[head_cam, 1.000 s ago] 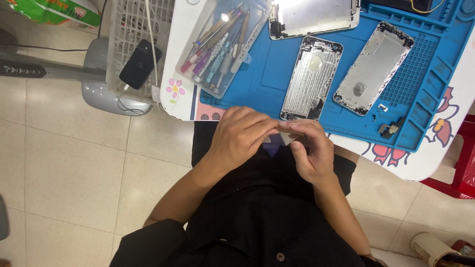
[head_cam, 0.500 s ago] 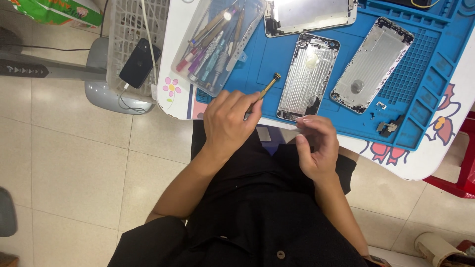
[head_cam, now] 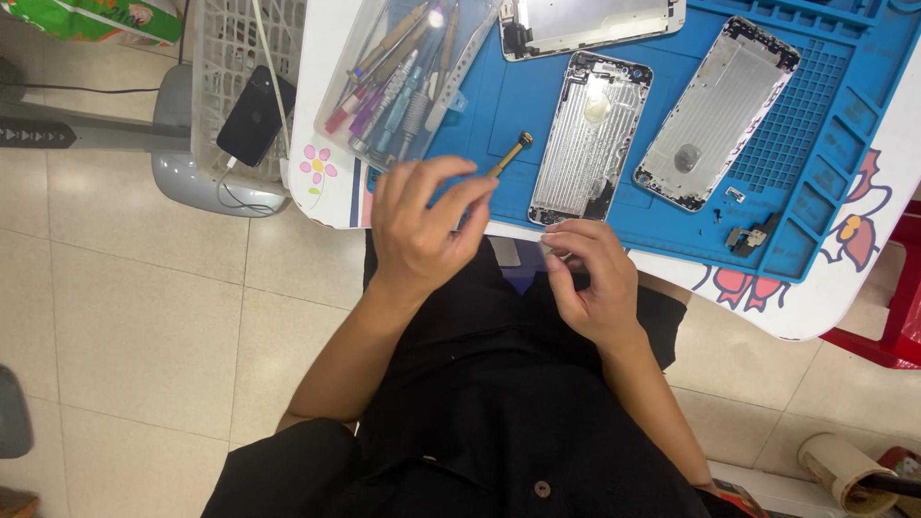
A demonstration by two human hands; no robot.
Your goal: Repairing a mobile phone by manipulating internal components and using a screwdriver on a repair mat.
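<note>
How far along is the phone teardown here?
Done: two phone housings and lie opened and stripped on the blue mat, loose small parts beside them.
In hand: the left hand holds a gold-tipped screwdriver over the mat; the right hand pinches something small at the table edge, too small to identify.
Left: nothing is reassembled; the screen panel lies apart.

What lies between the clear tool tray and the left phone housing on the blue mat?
In the head view, the brass-tipped tool in the left hand crosses otherwise bare blue mat between tool tray and phone housing.
</note>
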